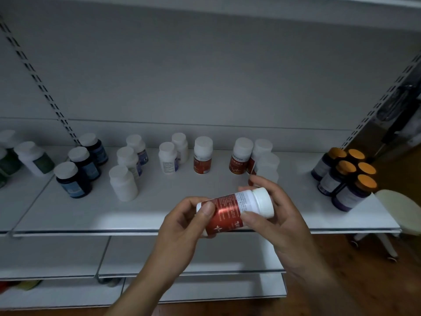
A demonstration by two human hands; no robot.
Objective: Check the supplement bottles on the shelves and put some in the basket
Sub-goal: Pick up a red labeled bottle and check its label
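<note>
White metal shelf (pixel 91 213) runs along a grey back panel (pixel 205 76) between slotted uprights (pixel 34 71), brightest near its front lip. Both hands hold a red-labelled bottle (pixel 230 212) on its side just in front of that lip — the left hand (pixel 182 226) curls round its base, thumb across the label, and the right hand (pixel 282 217) pinches it beside the white cap. Behind it stand more red bottles (pixel 202 160), white bottles (pixel 124 183), dark blue bottles (pixel 73 181) at the left and orange-capped bottles (pixel 350 190) at the right end. Lower shelves (pixel 57 256) step out below; a brown wooden floor (pixel 364 281) and a pale stool (pixel 398 208) lie to the right.
</note>
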